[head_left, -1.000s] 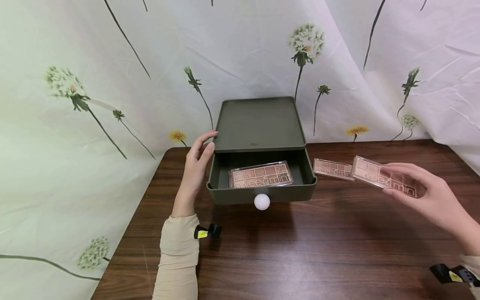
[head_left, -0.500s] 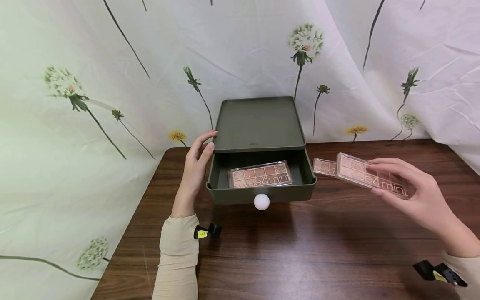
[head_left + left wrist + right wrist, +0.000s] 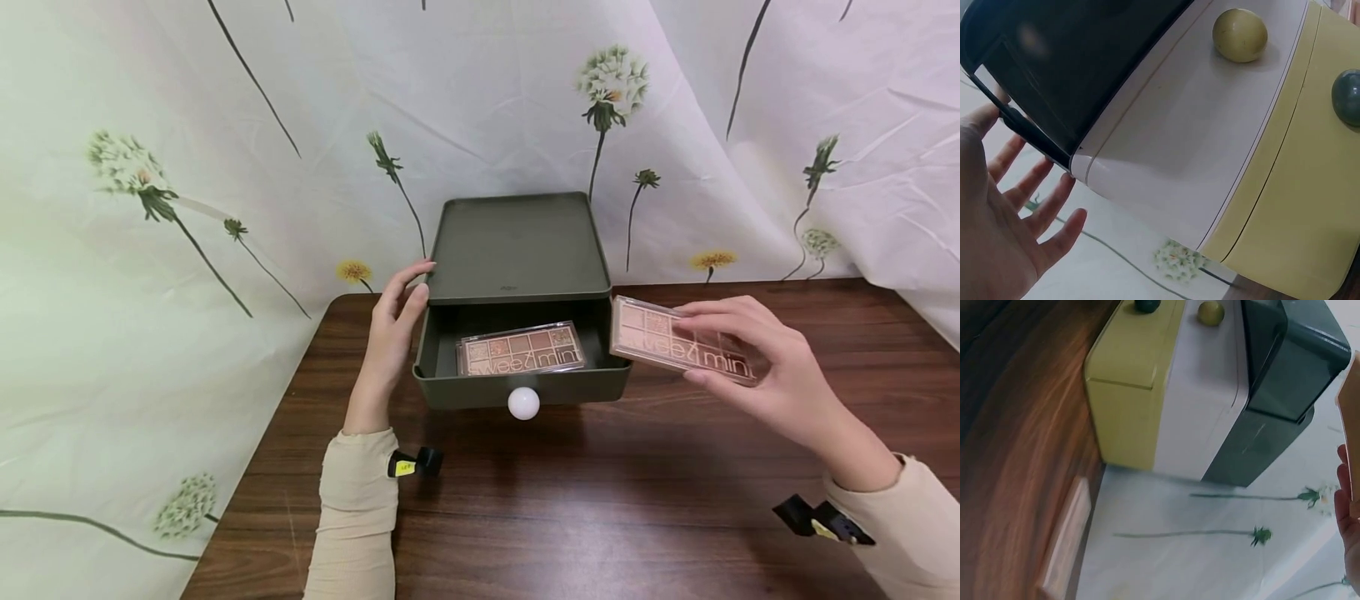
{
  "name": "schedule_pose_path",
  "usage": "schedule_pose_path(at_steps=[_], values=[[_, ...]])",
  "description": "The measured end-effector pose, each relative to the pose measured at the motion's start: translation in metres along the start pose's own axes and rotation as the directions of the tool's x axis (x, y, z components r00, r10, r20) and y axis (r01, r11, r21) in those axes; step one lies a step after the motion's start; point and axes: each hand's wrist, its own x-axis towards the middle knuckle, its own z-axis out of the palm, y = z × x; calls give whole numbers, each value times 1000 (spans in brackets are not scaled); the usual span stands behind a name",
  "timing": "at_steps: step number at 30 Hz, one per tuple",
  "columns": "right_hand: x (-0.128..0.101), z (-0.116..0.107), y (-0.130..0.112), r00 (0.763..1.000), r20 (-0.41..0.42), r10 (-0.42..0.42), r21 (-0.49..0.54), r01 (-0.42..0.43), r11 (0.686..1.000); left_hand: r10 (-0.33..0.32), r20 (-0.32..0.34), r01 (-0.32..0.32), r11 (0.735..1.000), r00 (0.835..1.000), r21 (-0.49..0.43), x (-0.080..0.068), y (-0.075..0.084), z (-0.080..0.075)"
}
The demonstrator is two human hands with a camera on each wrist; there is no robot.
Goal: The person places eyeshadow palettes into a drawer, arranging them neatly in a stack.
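Right-hand grip [image 3: 780, 375]: thumb and fingers pinch the right end of the held palette [image 3: 656, 346], a flat, rectangular, clear-lidded case raised just right of the drawer [image 3: 465, 393]. Long axis slants in the head view from a farther left end to a nearer right end. Left end points toward the drawer and overlaps its right wall; whether they touch cannot be told. Lettered face up, script upright to the wearer.

Surface [image 3: 585, 517]: dark wood grain, extending before the drawer and away to its right.

Drawer: dark green, standing out from its housing, rims raised at front and sides, white knob [image 3: 523, 404] centred. Within it, the second palette [image 3: 521, 350], close to the front wall, long axis nearly crosswise, right end slightly farther back. Green floor shows to its right.

Left-hand grip [image 3: 392, 337]: holding nothing, fingers extended, tips at the left edge of the chest [image 3: 521, 246].

Chest: flat green top with low rim; white tier [image 3: 1166, 125] and yellow tier [image 3: 1285, 206] beneath.

Pale flat box [image 3: 1066, 540]: on the surface, near the chest's right side, blurred.

Cloth [image 3: 300, 67]: white, dandelion-printed, behind all.
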Motion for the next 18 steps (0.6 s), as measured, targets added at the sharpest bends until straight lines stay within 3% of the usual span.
schedule_pose_path(at_steps=[18], values=[[37, 35, 6, 986, 165, 11, -93, 5, 996, 11, -11, -11, 1000, 1000, -8, 0, 0, 1]])
